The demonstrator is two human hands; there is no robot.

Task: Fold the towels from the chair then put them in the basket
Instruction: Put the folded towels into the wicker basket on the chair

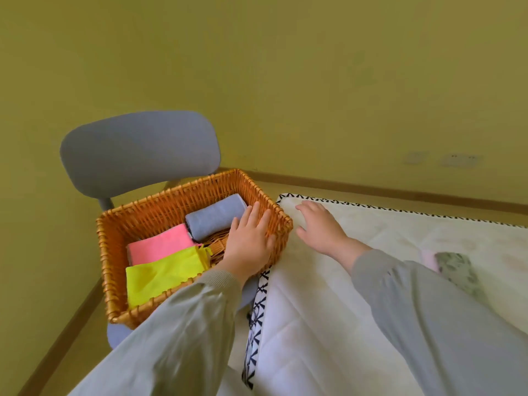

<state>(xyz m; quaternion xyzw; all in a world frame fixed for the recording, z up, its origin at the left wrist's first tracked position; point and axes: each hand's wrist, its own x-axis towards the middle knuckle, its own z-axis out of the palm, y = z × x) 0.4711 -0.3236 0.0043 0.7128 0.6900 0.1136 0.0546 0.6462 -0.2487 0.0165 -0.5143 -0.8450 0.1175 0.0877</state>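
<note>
Towels (160,247), three in all, are lying inside the wicker basket (171,201).

- Blue-grey towel (214,217): rolled or thickly folded, lying along the far right side of the basket.
- Pink towel (158,245): folded flat, sitting in the middle, just beside the blue-grey one.
- Yellow towel (163,274): folded more loosely, lying nearest the camera and overlapping the pink towel's near edge.
- Basket: rectangular, orange-brown weave, standing on the seat of the chair (140,150), whose grey padded backrest is rising behind it.
- Left hand (248,244): reaching into the basket at its right wall, fingers straight and close together, gripping nothing. The fingertips are reaching the end of the blue-grey towel; whether they are touching it cannot be told.
- Right hand (320,227): resting palm-down on the bed cover (328,310), fingers spread and slightly bent, holding nothing.
- Bed cover: white, quilted, edged with a black-and-white patterned trim (258,304), its corner lying just beside the basket's right wall.
- Sleeves: a grey-green left sleeve (177,332) and right sleeve (428,310) are covering both arms to the wrists.
- Blurred grey patterned item (457,267): lying on the bed cover beyond the right forearm, too indistinct to identify.
- Wall (285,67): yellow-green, carrying pale sockets (457,160) low on the right.
</note>
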